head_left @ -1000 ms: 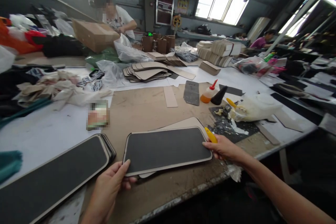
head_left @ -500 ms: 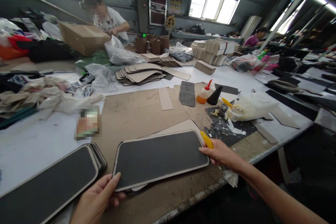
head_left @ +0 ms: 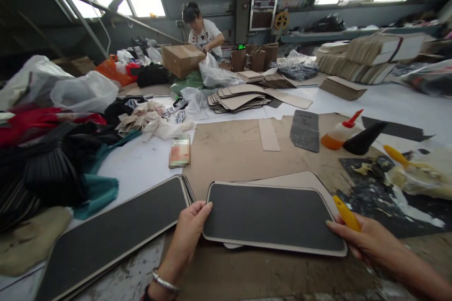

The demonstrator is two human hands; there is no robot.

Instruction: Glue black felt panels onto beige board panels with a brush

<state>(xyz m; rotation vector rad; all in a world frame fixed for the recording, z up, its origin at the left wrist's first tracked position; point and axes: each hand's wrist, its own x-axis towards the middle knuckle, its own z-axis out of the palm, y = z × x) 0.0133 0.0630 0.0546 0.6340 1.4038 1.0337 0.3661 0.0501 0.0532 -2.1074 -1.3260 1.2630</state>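
Observation:
A dark grey panel with rounded corners and a pale border [head_left: 271, 216] is held between my two hands. My left hand [head_left: 190, 225] pinches its left end, thumb on top. At the right end, my right hand [head_left: 367, 240] grips the panel and also a yellow handle [head_left: 348, 214], whose working end is hidden. Beneath the panel, a beige panel [head_left: 300, 178] lies on the brown cardboard sheet [head_left: 226, 146]. To the left of my left hand is a stack of similar dark panels [head_left: 120, 230].
A bottle of orange liquid [head_left: 335, 135] stands beside a black cone-shaped object [head_left: 363, 138]. At right, another yellow handle [head_left: 395, 154] rests in a smeared tub. Beige panels [head_left: 240, 99] are piled farther back. A co-worker [head_left: 205, 33] stands behind a cardboard box [head_left: 181, 59].
The view has turned left, so the scene sits farther right. My hands still hold the panel, which now tilts slightly down to the right, nearer the dark stack.

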